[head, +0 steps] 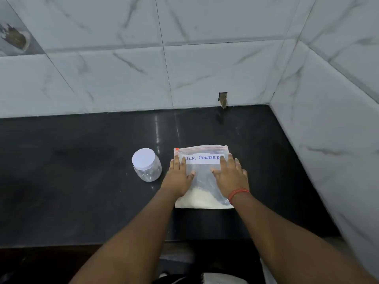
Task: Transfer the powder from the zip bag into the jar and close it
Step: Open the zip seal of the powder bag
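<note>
Both hands, the left hand (pixel 178 174) and right hand (pixel 230 174), lay flat and spread on the limp, slippery zip bag (pixel 202 177); best pinched at its seal.

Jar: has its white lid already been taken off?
No. The jar stands left of the zip bag with its white lid on top, and neither hand touches it.

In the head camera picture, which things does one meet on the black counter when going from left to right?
Clear plastic jar with a white lid → left hand, flat on the bag → clear zip bag labelled MILK POWDER → right hand, also flat on the bag → grey marble-tiled side wall.
</note>
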